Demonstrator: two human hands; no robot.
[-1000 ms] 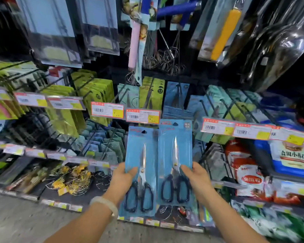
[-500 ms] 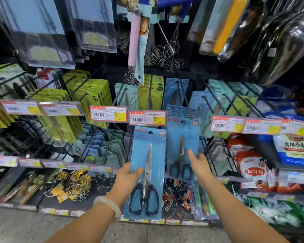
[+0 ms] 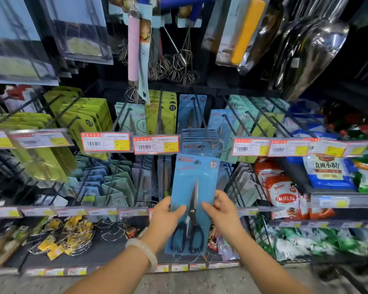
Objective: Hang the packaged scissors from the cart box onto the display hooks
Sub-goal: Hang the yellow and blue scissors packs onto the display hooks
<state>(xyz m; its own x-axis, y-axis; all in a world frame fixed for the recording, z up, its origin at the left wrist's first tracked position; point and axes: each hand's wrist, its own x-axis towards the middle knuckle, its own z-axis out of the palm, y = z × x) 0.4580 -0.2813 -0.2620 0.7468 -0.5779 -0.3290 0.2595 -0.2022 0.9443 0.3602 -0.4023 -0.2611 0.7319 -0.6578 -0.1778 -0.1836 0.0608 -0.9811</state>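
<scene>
A blue card pack of black-handled scissors (image 3: 194, 187) stands upright in front of the shelf, held from both sides. My left hand (image 3: 166, 217) grips its left edge, thumb across the front. My right hand (image 3: 222, 211) grips its right edge. The pack's hang hole is just below a display hook (image 3: 208, 132) that carries a stack of the same blue scissors packs (image 3: 198, 141). The cart box is out of view.
Price tags (image 3: 155, 144) line the hook fronts. More hooks with green and teal card packs (image 3: 81, 115) fill the left and right. Whisks (image 3: 174, 64) and bagged utensils hang above. Food bags (image 3: 283, 194) sit on shelves at the right; wire items (image 3: 68, 236) lie lower left.
One scissors pack went from my right hand onto the hook's stack. My right hand came back down and took the right edge of the pack that my left hand held, now centred under the hook.
</scene>
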